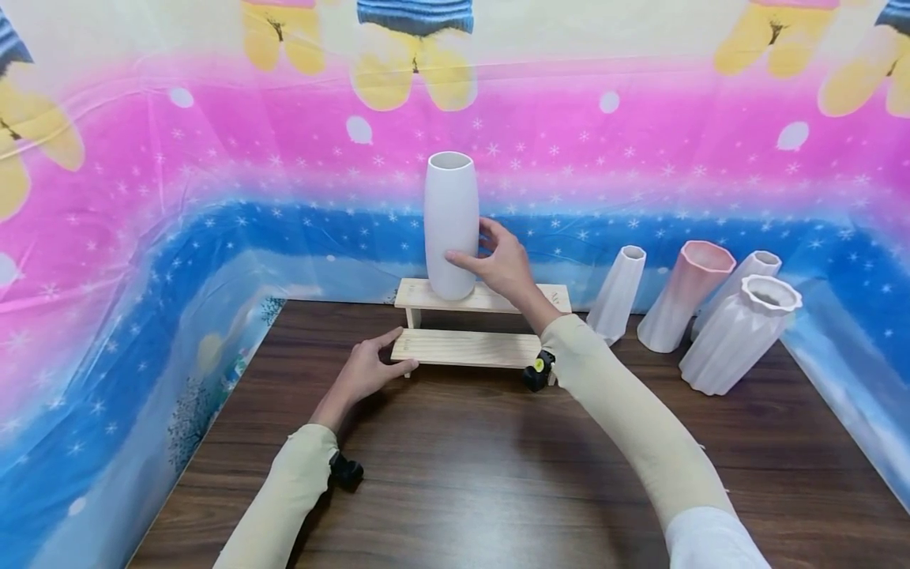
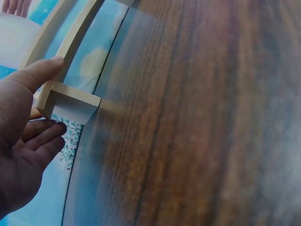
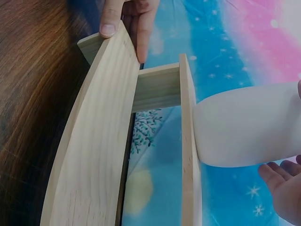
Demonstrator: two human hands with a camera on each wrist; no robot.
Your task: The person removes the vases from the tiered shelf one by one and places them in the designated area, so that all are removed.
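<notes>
A tall white vase [image 1: 451, 221] stands upright toward the left of the upper tier of a two-step wooden stand [image 1: 465, 348]. My right hand [image 1: 503, 267] holds the vase low on its right side, thumb across the front and fingers behind. In the right wrist view the base of the vase [image 3: 244, 127] meets the upper board. My left hand [image 1: 366, 369] pinches the left end of the lower board. The left wrist view shows the left thumb [image 2: 44, 73] on the board's front edge, with the other fingers beyond its end.
To the right on the dark wood table [image 1: 455, 490] stand a slim white vase [image 1: 617, 296], a pink-and-white vase [image 1: 686, 296], a wide ruffle-rimmed white vase [image 1: 739, 340] and another white vase [image 1: 766, 259] partly hidden behind. A printed cloth [image 1: 540, 158] hangs right behind the stand.
</notes>
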